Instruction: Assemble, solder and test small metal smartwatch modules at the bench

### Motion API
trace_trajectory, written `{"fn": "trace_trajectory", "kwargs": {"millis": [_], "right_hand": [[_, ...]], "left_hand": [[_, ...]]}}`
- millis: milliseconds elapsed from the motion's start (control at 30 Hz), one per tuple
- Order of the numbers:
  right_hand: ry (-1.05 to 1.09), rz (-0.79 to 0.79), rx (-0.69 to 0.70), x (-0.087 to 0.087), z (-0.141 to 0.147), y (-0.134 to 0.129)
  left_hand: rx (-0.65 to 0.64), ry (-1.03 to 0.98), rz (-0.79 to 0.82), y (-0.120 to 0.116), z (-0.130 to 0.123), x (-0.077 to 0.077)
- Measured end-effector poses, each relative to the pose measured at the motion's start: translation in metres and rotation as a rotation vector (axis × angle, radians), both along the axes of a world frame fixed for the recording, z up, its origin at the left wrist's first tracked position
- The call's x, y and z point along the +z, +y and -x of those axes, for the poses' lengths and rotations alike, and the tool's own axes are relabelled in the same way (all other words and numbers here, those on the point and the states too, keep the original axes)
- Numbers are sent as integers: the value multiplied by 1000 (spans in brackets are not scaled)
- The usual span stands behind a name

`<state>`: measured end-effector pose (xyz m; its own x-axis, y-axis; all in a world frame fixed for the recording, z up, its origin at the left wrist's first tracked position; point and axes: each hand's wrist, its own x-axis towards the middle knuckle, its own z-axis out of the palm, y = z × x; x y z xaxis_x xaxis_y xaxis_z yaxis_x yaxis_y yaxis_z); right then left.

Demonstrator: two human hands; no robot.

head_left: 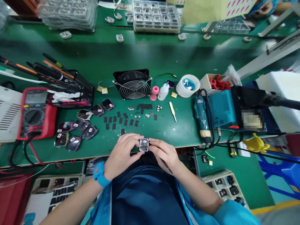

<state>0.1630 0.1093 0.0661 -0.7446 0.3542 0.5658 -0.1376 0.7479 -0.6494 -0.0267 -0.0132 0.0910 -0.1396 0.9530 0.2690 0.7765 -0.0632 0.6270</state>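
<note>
A small open watch case (143, 145) with its circuit parts showing is held at the bench's front edge. My left hand (123, 151), with a blue band at the wrist, grips it from the left between thumb and fingers. On the other side, the fingertips of my right hand (165, 153) touch the case. Thin dark tweezers (167, 168) lie in my right hand, their rear end sticking out below the palm; their tips cannot be made out. Just beyond the case are several small black pads (120, 120), laid out on the green bench.
Several watch faces (90, 132) and a red multimeter (35, 114) are at left. Ahead stand a black fan (133, 85), a white bottle (163, 91) and a white tub (187, 86). An electric screwdriver (201, 120) hangs at right, near a light-handled tool (172, 110).
</note>
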Motion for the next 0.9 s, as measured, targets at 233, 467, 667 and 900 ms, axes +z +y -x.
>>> {"fn": "trace_trajectory", "kwargs": {"millis": [233,467,667,900], "right_hand": [[-34,548,-169,19,-7,23],[-641,-57,-351,39,-42,73],[-494,-342,-516,40,-30,59],[-269,-187,46,28,15,13]], "left_hand": [[-21,3,77,-9,13,4],[34,105,98,-17,39,7],[77,129,190,-15,34,7],[123,210,138,-10,24,14]]}}
